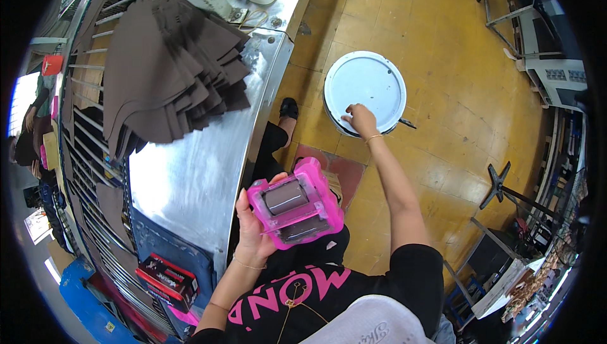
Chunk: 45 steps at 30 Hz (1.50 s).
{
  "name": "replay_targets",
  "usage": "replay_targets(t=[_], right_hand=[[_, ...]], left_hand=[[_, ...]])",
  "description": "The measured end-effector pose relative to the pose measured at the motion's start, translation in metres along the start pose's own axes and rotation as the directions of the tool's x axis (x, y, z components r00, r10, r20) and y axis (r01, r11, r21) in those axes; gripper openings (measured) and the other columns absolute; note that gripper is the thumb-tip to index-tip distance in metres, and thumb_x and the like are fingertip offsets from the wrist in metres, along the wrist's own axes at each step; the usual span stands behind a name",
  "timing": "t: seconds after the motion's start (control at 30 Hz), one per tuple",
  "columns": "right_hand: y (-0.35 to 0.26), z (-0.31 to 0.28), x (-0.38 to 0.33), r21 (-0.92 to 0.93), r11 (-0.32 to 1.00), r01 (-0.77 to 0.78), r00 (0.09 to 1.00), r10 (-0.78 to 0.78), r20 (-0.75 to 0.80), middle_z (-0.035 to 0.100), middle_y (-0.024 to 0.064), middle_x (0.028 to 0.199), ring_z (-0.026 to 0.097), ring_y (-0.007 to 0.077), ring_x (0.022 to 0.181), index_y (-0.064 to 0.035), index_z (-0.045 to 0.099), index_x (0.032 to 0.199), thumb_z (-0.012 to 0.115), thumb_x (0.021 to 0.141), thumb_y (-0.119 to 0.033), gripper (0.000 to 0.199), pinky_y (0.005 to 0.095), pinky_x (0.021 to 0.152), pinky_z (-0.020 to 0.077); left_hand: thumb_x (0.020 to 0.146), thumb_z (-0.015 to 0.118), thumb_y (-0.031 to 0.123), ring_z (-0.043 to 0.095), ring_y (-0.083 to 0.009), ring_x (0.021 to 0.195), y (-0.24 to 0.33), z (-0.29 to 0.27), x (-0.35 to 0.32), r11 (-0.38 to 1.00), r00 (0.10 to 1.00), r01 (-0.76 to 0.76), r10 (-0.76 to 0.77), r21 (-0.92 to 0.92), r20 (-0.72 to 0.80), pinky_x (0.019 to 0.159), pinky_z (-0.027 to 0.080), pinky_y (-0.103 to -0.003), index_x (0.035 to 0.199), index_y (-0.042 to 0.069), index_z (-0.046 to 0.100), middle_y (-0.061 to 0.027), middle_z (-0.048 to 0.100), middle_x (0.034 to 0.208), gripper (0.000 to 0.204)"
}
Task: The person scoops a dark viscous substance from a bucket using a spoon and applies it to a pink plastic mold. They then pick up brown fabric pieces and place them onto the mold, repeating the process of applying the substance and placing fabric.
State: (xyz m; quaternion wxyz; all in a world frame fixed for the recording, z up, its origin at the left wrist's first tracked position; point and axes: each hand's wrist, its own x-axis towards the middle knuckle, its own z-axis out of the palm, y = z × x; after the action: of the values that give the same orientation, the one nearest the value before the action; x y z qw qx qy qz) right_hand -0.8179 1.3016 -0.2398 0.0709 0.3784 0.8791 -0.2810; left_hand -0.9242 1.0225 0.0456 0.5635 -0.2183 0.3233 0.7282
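Observation:
My left hand (252, 227) grips the side of a bright pink plastic block-like frame (324, 200) with two oblong windows showing dark brown inside, tilted in front of my body. The thumb lies along its near left side. Out to the right, my right hand (361, 120) is over the near edge of a round white lid (365, 85) on a bucket standing on the floor. Its fingers are curled and pinched together; whatever they hold, if anything, is too small to make out. A dark handle (408, 123) sticks out from the bucket's right side.
A fanned stack of dark brown cut pieces (171, 72) lies on the metal table (190, 176) to my left, by a slatted rack (85, 148). A red-and-black box (167, 281) sits nearer me. A black-footed stand (496, 187) is on the yellow floor at right.

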Motion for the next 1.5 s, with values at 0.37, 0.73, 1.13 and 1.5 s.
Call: replay_targets(t=[0.37, 0.73, 1.13, 1.5], right_hand=[[0.004, 0.069, 0.033, -0.170, 0.985, 0.017, 0.990, -0.041, -0.135, 0.062, 0.0149, 0.090, 0.063, 0.0311, 0.084, -0.0019, 0.056, 0.093, 0.073, 0.074, -0.020, 0.031, 0.0395, 0.071, 0.0524], [0.024, 0.039, 0.090, -0.284, 0.958, -0.034, 0.992, -0.002, -0.126, 0.064, 0.0118, 0.092, 0.065, 0.0276, 0.087, -0.0049, 0.058, 0.098, 0.071, 0.078, -0.023, 0.030, 0.0401, 0.071, 0.0534], [0.071, -0.011, 0.045, -0.155, 0.941, -0.301, 0.882, 0.214, -0.420, 0.067, 0.0098, 0.096, 0.063, 0.0283, 0.091, -0.0101, 0.069, 0.091, 0.067, 0.081, -0.033, 0.025, 0.0438, 0.078, 0.0475], [0.156, -0.028, -0.055, 0.611, 0.569, -0.551, 0.659, 0.745, -0.099, 0.069, 0.0127, 0.090, 0.068, 0.0192, 0.075, 0.0046, 0.063, 0.104, 0.072, 0.082, -0.030, 0.042, 0.0288, 0.065, 0.0521]], left_hand=[[0.086, 0.044, 0.065, 0.054, -0.0291, 0.118, -0.009, -0.030, 0.049, 0.992, 0.982, 0.073, -0.053, 0.104, -0.181, 0.103, 0.040, -0.046, 0.132, 0.005, 0.048, -0.0136, 0.055, 0.128, 0.076], [0.083, 0.044, 0.073, 0.052, -0.0284, 0.120, -0.020, -0.054, 0.056, 0.986, 0.992, 0.074, -0.058, 0.148, -0.113, 0.103, 0.040, -0.047, 0.135, 0.008, 0.045, -0.0125, 0.053, 0.132, 0.083], [0.081, 0.048, 0.073, 0.051, -0.0275, 0.122, -0.025, -0.071, 0.055, 0.975, 0.997, 0.020, -0.002, 0.221, -0.082, 0.104, 0.040, -0.045, 0.138, 0.008, 0.041, -0.0132, 0.051, 0.134, 0.086], [0.084, 0.052, 0.065, 0.048, -0.0257, 0.125, -0.033, -0.077, 0.055, 0.992, 0.998, 0.054, -0.049, 0.116, -0.041, 0.106, 0.037, -0.044, 0.139, 0.010, 0.040, -0.0104, 0.049, 0.137, 0.079]])
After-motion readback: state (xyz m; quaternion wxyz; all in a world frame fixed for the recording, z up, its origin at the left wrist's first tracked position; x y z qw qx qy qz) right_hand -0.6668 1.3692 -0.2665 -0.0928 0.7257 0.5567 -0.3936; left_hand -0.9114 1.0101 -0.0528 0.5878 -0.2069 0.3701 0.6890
